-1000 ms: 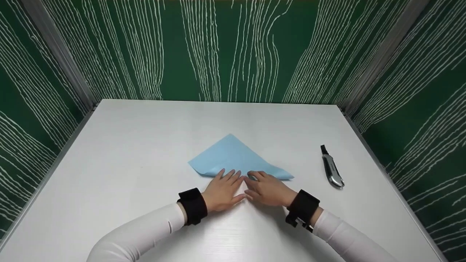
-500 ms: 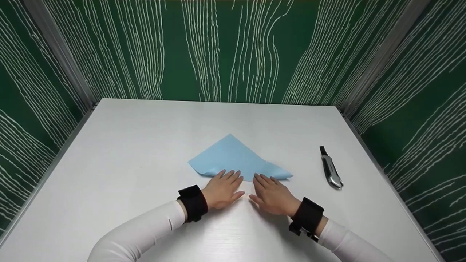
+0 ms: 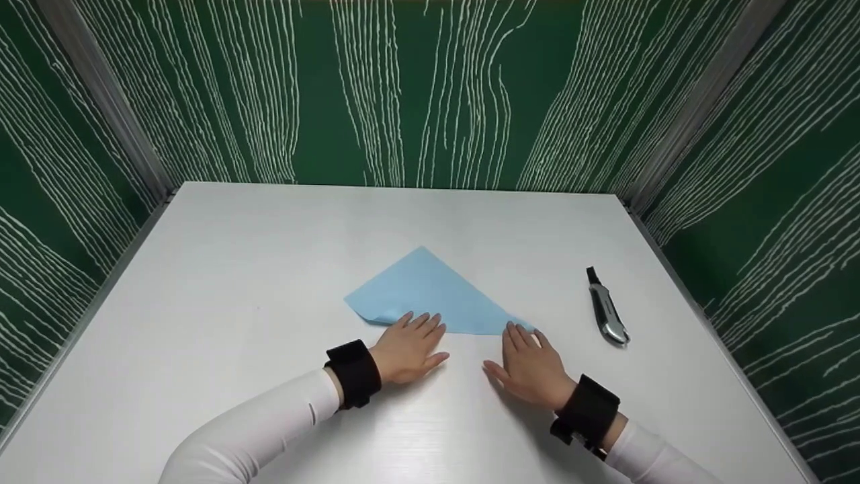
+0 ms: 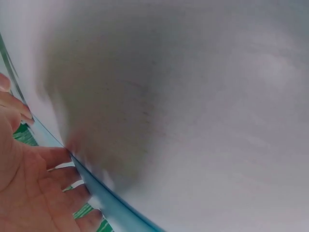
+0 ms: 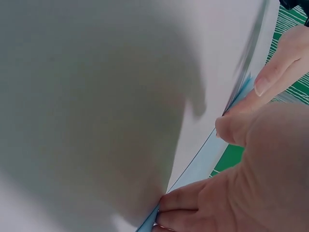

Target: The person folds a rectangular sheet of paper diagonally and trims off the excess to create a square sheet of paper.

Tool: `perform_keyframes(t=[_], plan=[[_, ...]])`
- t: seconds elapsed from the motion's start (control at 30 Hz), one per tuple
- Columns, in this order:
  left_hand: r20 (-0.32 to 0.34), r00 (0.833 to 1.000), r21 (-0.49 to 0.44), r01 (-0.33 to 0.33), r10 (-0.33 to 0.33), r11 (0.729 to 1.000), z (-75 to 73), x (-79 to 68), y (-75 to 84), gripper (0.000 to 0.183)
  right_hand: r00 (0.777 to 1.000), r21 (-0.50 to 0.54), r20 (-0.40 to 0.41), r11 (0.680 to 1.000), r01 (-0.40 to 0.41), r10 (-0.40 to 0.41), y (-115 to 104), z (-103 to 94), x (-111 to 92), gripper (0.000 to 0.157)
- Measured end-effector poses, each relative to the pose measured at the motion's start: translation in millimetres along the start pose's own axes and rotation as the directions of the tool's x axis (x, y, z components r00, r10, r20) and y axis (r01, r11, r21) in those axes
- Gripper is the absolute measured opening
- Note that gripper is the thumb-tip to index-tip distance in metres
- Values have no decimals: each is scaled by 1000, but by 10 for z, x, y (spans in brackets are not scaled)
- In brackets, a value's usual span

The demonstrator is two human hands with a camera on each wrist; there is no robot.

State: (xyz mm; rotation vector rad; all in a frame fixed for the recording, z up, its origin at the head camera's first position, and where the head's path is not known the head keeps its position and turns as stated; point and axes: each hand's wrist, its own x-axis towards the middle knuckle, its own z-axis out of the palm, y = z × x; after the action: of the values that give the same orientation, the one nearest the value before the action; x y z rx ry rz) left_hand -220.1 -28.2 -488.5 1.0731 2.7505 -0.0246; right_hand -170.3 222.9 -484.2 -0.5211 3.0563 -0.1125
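A sheet of light blue paper (image 3: 430, 289), folded into a triangle, lies with its point toward the back and its folded edge toward the person. My left hand (image 3: 408, 349) rests with spread, straight fingers on the near edge, left of the middle. To the left of that hand the edge still bulges up in a soft curl. At the right corner, my right hand (image 3: 535, 366) presses its straight fingertips on the fold. Between the hands the crease lies flat. In the left wrist view, the fingers reach onto the blue paper's edge (image 4: 120, 212).
On the right side of the white table (image 3: 222, 269) lies a grey and black utility knife (image 3: 608, 312). Green panels (image 3: 463, 94) with white wavy lines stand behind and at both sides. Black bands (image 3: 586, 413) circle both wrists.
My right hand has slid right along the folded edge, from beside the left hand to the right corner. The raised right part now lies flatter. My left hand has stayed in place.
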Motion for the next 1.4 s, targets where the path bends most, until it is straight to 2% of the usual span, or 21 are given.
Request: perform_keyframes(t=[0.2,0.63,0.97,1.07,1.23,1.4], plan=[[-11,1000,17,-7,7,1000,-15,-1,-6,61,999,31,-34,999,-39,40,85,-21,-71,72],[-31,999,7,-18,18,1000,-30,-14,-3,61,992,9,54,994,-112,111,215,-29,-115,77],[-17,1000,4,-16,16,1000,-40,-13,-11,62,993,-42,-1,992,-115,115,284,-25,-160,72],[-20,1000,8,-19,19,1000,-26,-4,-17,62,992,-24,29,993,-119,120,300,-42,-156,73],[-14,1000,11,-20,20,1000,-15,6,-13,63,983,29,122,990,-140,135,346,-108,-146,71],[1,1000,-1,-12,12,1000,-7,-3,-8,63,978,43,162,990,-137,128,405,-154,-142,67]])
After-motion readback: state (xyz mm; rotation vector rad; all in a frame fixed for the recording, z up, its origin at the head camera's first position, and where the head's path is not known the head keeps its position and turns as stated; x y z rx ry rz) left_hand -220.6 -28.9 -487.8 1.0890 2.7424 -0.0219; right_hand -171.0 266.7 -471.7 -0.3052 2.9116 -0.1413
